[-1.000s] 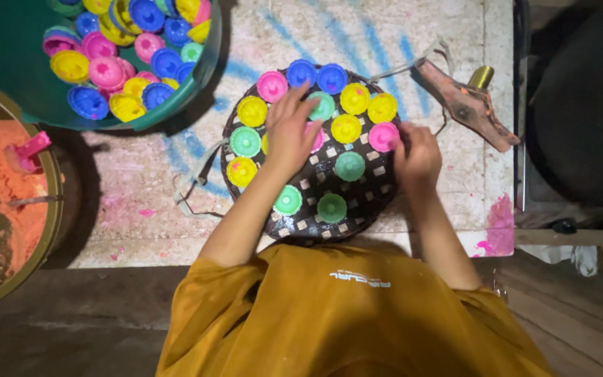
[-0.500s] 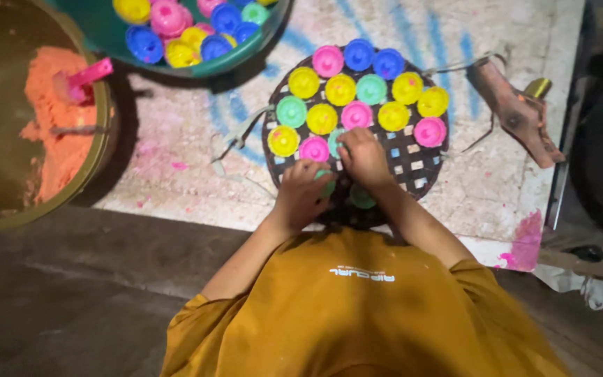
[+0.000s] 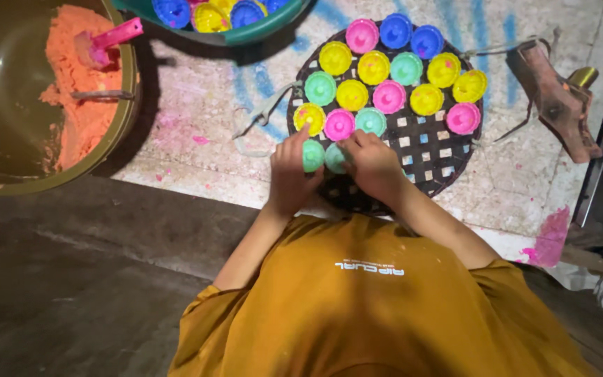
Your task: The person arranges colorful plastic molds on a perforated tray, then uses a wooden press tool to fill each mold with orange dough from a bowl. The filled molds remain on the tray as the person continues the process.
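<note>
A round black woven tray (image 3: 448,157) lies on the paint-stained floor and carries several small moulded cups in yellow, pink, green and blue. My left hand (image 3: 289,178) pinches a green cup (image 3: 312,155) at the tray's near left edge. My right hand (image 3: 373,166) grips a second green cup (image 3: 333,158) right beside it and partly covers it. Both cups sit just below a yellow cup (image 3: 309,117) and a pink cup (image 3: 339,124). My mustard shirt (image 3: 385,300) fills the bottom of the view.
A large olive bowl (image 3: 116,132) at the left holds orange powder (image 3: 78,91) and a pink scoop (image 3: 106,40). A teal basin (image 3: 246,33) with more coloured cups sits at the top. A brown worn sandal (image 3: 556,101) lies to the right of the tray.
Both hands have come from the tray's middle to its near left edge and now meet on two green cups there. The view has shifted, showing more of the orange-powder bowl.
</note>
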